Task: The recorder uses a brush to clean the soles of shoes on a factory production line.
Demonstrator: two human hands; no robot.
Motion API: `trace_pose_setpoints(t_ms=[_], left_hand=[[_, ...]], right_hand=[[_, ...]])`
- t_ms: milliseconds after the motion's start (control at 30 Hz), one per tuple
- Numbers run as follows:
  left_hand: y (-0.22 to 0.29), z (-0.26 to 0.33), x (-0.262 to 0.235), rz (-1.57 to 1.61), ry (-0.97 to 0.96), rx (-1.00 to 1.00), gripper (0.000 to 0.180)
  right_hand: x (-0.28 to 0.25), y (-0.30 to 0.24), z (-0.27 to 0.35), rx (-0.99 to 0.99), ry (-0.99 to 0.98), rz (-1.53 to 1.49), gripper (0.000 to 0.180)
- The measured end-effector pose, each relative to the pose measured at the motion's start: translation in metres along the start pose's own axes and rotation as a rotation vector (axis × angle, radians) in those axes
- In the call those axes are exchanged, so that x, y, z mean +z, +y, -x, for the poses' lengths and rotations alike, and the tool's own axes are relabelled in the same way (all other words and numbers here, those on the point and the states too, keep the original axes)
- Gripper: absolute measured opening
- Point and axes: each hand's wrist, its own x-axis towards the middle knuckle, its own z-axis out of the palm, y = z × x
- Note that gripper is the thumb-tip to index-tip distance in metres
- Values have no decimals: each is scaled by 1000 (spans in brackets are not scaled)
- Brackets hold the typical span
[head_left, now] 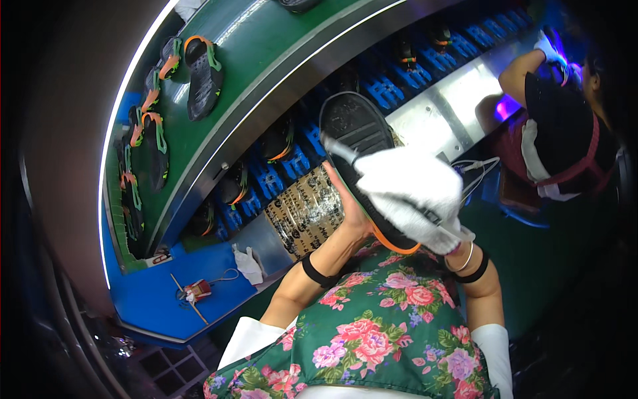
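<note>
A black sandal with ridges across its toe end and an orange edge at its heel is held up before my chest. My bare left hand grips it along its left side, the fingers partly hidden behind it. Over its middle and heel end lies my right hand, in a white knitted glove and curled. A thin pale tip sticks out of the glove onto the black surface; blur hides what it belongs to.
On the green conveyor belt at left lie several black sandals with orange and green straps. Blue racks carry more behind my hands. A blue table holds a small red object. At right, a co-worker works under violet light.
</note>
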Motion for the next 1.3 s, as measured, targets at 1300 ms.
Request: trace_pose_setpoints(t_ms=[1300], left_hand=[[24,-15,-23,157,-365,-155,113]], right_hand=[[18,6,50,-72,8,-61,22]])
